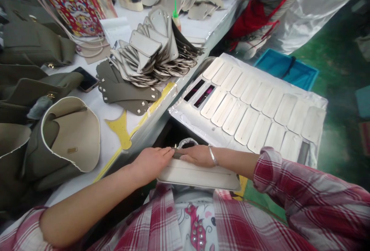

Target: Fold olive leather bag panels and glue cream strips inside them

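Both my hands rest on a pale leather piece held against my lap, just below the table edge. My left hand lies flat on its upper left part, fingers stretched out toward the middle. My right hand, with a silver bracelet at the wrist, lies flat beside it, fingers meeting the left ones over a small dark part of the piece. A board covered in shiny film stands just beyond my hands, carrying rows of pale oblong tabs.
On the white table sits a heap of grey punched tabs, dark olive straps, an olive bag with cream lining, a phone, a glue bottle and a red patterned bag. Another person works at the far end. A blue bin stands on the green floor.
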Action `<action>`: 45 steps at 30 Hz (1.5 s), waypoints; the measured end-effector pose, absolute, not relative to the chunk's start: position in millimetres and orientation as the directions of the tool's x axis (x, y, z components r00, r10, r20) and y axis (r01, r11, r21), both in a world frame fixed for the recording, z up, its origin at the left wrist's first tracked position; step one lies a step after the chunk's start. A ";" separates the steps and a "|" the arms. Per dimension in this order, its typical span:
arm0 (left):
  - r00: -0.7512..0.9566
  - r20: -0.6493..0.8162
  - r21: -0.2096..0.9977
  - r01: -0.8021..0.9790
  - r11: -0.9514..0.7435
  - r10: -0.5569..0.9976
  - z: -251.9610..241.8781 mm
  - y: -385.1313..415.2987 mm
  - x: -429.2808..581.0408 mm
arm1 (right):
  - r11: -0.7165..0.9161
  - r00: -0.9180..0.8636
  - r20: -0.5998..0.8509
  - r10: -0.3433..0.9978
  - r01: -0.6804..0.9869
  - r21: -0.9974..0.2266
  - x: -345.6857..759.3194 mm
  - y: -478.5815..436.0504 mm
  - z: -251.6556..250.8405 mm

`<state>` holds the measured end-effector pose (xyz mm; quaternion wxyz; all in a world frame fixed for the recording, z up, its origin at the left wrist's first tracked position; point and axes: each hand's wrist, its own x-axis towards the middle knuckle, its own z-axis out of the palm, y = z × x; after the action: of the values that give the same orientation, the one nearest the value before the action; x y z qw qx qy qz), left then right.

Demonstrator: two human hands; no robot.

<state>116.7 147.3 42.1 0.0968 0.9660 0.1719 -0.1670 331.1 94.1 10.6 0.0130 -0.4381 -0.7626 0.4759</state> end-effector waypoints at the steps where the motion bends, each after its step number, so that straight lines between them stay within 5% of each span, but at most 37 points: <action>1: 0.885 -0.353 0.128 0.366 -0.922 0.302 41.0 147.1 117.8 | 0.115 -0.598 -0.402 0.693 0.642 -0.758 344.5 84.4 7.9; 9: 0.918 -0.286 0.182 0.334 -0.925 0.275 44.1 147.7 118.1 | -0.067 -0.439 -0.408 0.800 0.610 -0.789 406.4 37.6 11.8; 13: 0.961 -0.104 0.299 0.276 -0.914 0.256 52.9 112.6 131.2 | 0.010 -0.113 -0.095 0.989 0.690 -0.724 405.7 -12.9 33.1; 16: 0.976 0.006 0.421 0.195 -0.886 0.217 49.9 68.0 152.9 | 0.091 0.000 0.133 0.991 0.729 -0.678 389.7 -68.8 33.8; 23: 0.953 0.035 0.390 0.263 -0.882 0.300 31.3 15.1 191.9 | 0.038 0.195 0.328 0.924 0.808 -0.587 353.5 -116.0 -3.9; 38: 0.919 -0.008 0.279 0.380 -0.882 0.394 35.3 10.6 211.0 | -0.129 0.381 0.257 0.888 0.745 -0.655 341.1 -107.5 -4.5; 45: 0.907 -0.058 0.212 0.420 -0.882 0.418 37.1 10.7 219.8 | -0.441 0.638 0.156 0.754 0.668 -0.599 341.7 -108.0 -2.0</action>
<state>219.8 10.7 37.1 0.1102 0.9701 0.2161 -0.0051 341.7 -108.0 -2.0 0.3207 -0.8461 -0.4204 0.0670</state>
